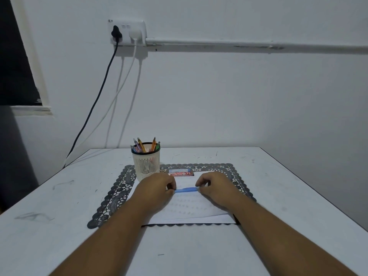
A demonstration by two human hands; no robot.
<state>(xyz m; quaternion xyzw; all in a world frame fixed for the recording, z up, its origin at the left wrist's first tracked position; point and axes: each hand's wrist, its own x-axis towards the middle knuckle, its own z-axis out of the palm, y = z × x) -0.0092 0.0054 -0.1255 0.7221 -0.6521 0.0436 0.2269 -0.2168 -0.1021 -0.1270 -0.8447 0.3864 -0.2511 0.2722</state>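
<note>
Two hands held a slim blue pen level above a sheet of paper.

In the head view the blue pen (186, 190), a smooth plastic barrel, lay crosswise between the hands, its ends pinched by the curled fingertips of the left hand (157, 188) and the right hand (215, 189); whether it touched the sheet was hard to tell. Under it lay white paper (191, 213) with faint rows of writing, on a dark lace-edged placemat (115, 196) with scalloped borders. A cream slotted pen holder (146, 165), cylindrical and full of coloured pens, stood just beyond the left hand, and a small flat red-and-blue box (181, 173) lay beyond the pen. The table (59, 226) was pale, scuffed and marked.
</note>
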